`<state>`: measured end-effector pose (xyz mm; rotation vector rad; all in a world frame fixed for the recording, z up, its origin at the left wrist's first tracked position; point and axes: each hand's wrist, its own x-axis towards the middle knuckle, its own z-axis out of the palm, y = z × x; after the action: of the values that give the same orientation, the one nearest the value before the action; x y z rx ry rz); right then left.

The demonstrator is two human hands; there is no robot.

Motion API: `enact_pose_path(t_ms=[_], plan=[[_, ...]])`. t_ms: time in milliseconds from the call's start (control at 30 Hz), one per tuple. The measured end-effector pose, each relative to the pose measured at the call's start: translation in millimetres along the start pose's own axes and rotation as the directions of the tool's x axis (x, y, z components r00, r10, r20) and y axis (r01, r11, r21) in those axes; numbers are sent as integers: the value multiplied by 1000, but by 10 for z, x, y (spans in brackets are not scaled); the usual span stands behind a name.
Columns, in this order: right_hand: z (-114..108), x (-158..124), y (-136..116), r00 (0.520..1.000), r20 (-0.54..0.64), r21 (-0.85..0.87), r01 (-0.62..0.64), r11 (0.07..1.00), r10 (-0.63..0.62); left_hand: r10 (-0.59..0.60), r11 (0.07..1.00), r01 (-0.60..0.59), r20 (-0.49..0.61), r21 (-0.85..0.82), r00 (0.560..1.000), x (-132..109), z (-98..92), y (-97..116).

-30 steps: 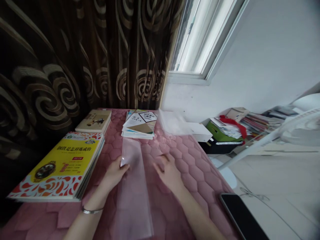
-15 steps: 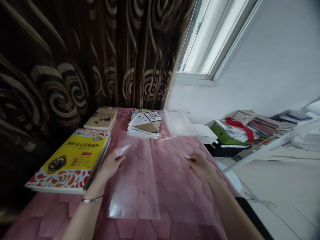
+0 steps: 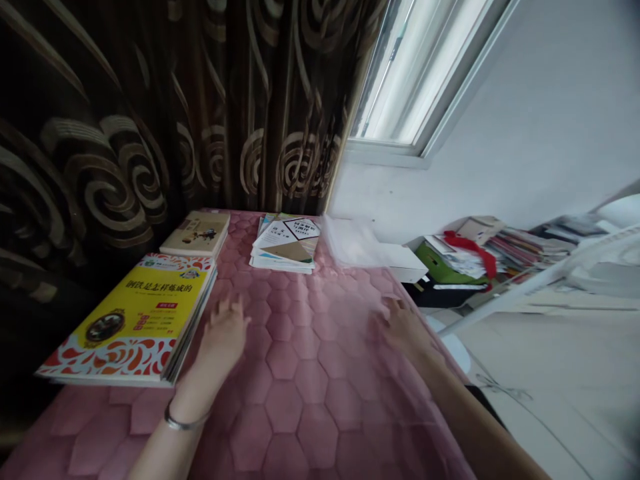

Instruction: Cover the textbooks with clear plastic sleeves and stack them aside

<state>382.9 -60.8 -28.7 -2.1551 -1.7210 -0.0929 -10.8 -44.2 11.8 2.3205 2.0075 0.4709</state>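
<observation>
My left hand point(image 3: 226, 333) is open, fingers spread and slightly curled, just to the right of a stack topped by a yellow book point(image 3: 143, 313) with red-and-white patterned bands. Nothing is in it. At the table's right side, my right hand point(image 3: 404, 327) is smeared by motion, its fingers closed at the edge of a clear plastic book cover point(image 3: 353, 310). The cover is blurred and hard to see against the pink quilted tablecloth point(image 3: 293, 373). More clear plastic covers point(image 3: 353, 241) lie in a pile at the far edge, beside several stacked workbooks point(image 3: 287, 243).
Behind the yellow book sits a beige book point(image 3: 197, 233). A white box point(image 3: 403, 262) stands at the table's far right corner. Beyond it, papers and a green folder point(image 3: 440, 263) fill a shelf. A dark patterned curtain point(image 3: 210, 133) hangs along the left and back.
My left hand has let go of the plastic cover and opened. The cover has shifted from the middle toward the right, with my right hand. The view has turned slightly.
</observation>
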Motion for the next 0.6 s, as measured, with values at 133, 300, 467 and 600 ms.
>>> enact_pose_path(t_ms=[133,300,467,600], plan=[[20,-96,-325,964,143,-54,235,970,-226,382,912,-342,168,-224,909,-370,34,648],[180,-227,-436,919,288,-16,285,959,-268,547,828,-444,313,-342,777,-603,266,936],[31,-87,-561,922,254,-72,320,945,-293,528,844,-438,340,-309,778,-652,432,785],[-175,326,-1026,905,179,-99,408,908,-387,526,842,-431,321,-324,787,-664,502,772]])
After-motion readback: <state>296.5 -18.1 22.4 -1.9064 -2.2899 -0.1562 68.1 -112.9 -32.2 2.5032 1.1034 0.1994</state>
